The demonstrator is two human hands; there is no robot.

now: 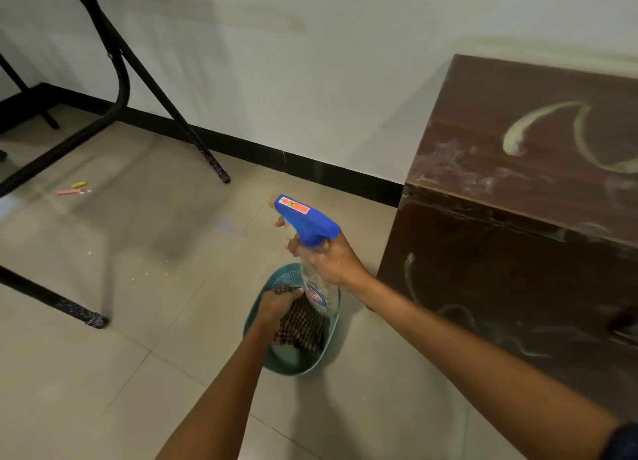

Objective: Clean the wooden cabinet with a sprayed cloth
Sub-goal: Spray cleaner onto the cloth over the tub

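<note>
The floor [103, 373] was pale beige tile with thin grout lines, dusted here and there with white specks, and a faint blue smudge [229, 227] marked one tile near the middle. A white wall [276, 62] rose behind it, edged at the bottom by a black skirting strip [310, 169]. Black metal legs [145, 80] of some frame slanted across the left side, and two small chalk-like sticks [74, 188], one yellow and one pink, lay on the tiles beneath them.

The wooden cabinet [518, 200] stood at the right against the wall, dark brown, its top and front scrawled with pale chalky loops and smears. Just beside its lower left corner, a teal plastic basket [331, 342] sat on the floor.

The left hand [278, 304] reached into the basket, fingers curled tight around a bunch of the checked cloth [303, 325], which hung partly inside it. The right hand [328, 256] gripped the neck of the spray bottle [310, 232] above the basket, fingers wrapped around it under the blue head; whether a finger pressed the trigger could not be told, since the head hid it. The nozzle pointed away to the left.
</note>
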